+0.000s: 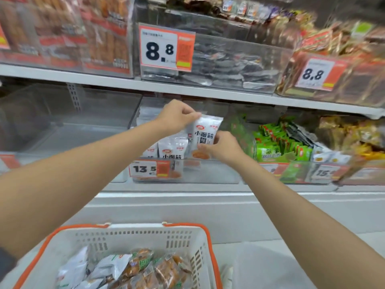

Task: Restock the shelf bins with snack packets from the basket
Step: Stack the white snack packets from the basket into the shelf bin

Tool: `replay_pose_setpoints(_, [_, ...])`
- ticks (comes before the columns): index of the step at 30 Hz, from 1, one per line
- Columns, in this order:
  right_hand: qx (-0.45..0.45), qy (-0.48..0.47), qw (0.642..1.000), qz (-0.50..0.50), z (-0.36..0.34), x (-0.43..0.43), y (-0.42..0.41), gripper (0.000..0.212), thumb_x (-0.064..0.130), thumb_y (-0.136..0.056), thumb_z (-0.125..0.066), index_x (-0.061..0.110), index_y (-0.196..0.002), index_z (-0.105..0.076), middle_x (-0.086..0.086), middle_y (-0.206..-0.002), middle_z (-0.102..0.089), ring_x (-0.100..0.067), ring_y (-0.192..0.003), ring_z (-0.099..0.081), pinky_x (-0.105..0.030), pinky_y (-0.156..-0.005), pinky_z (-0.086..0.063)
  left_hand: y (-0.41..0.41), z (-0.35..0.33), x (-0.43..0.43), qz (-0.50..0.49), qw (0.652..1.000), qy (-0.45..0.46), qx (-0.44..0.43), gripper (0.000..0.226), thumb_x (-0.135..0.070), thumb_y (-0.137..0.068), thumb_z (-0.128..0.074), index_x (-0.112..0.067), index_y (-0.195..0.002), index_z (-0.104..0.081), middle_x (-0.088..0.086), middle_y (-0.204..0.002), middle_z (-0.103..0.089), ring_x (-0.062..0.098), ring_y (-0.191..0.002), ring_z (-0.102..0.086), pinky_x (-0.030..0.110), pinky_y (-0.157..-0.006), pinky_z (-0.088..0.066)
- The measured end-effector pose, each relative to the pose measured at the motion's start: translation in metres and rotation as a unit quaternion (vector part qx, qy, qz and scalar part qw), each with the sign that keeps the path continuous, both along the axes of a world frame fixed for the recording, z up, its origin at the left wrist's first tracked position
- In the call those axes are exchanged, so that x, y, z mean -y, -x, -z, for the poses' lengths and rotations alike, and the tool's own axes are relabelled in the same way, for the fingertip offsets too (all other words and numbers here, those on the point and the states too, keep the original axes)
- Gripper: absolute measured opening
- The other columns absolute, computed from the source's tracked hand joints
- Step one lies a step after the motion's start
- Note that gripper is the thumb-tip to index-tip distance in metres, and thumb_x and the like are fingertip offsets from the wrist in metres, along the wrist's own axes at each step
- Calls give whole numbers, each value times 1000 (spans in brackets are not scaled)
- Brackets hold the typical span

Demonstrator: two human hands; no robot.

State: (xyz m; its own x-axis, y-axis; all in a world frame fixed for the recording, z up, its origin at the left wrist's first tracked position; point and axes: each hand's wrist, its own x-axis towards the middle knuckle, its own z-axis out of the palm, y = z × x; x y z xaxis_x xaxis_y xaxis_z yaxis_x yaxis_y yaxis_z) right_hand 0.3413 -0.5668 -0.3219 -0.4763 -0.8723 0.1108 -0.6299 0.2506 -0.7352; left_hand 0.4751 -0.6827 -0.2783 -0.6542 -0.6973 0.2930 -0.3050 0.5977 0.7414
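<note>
Now your left hand [178, 116] pinches the top edge of the white snack packet [205, 133] and your right hand [221, 150] grips its lower part, keeping it upright to line up with the matching packets [170, 151] in the clear bin [218, 174]; the basket [133, 234] sits below

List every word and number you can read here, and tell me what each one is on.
"8.8": upper middle price tag.
"8.8": upper right price tag.
"13.5": lower middle price tag.
"小面筋": white packet held by the left hand and right hand.
"15.": lower right price tag, last digit blurred.
Green packets and the tags' small print: too blurred to read.
</note>
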Motion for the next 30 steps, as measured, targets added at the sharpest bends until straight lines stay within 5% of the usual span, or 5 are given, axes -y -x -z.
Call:
replay_pose_setpoints(5, [1,-155,988,-15,19,31,4,19,23,-78,-81,17,-75,-64,2,-73,-64,-9,-59,-60,-19,-48,-46,7,18,28,-18,993,36,112,11,-21,-86,-73,-11,-85,-78,-5,-85,-72,9,-74,-64,24,-68,-52])
replay_pose_setpoints(10, [13,-187,982,-21,15,38,4,33,15,-78,-80,17,-66,-50,3,-63,-51,-11,-56,-51,-12,-35,-35,9,25,29,-32,984,83,152,9,-22,-86,-70,-20,-84,-78,-19,-73,-62,11,-83,-65,38,-79,-58])
replay_pose_setpoints(23, [86,-193,977,6,13,35,17,42,18,-61,-90,9,-95,-66,-7,-98,-72,-19,-88,-68,-34,-84,-57,-11,23,10,-29,988,112,102,23,-20,-97,-52,-11,-95,-74,-5,-87,-69,13,-70,-62,28,-61,-49])
replay_pose_setpoints(27, [-11,-79,992,97,16,15,-2,56,20,-77,-80,8,-126,-55,-11,-121,-62,-26,-111,-60,-33,-90,-49,-30,22,-15,-49,978,187,79,22,-24,-96,-53,-14,-95,-72,0,-95,-70,21,-92,-61,34,-84,-50])
replay_pose_setpoints(30, [-122,106,976,144,28,-8,-33,58,15,-81,-72,8,-134,-49,-9,-125,-54,-26,-118,-49,-32,-98,-39,-50,30,-41,-62,980,186,37,8,-26,-92,-57,-24,-88,-63,-10,-85,-60,14,-83,-54,31,-69,-40])
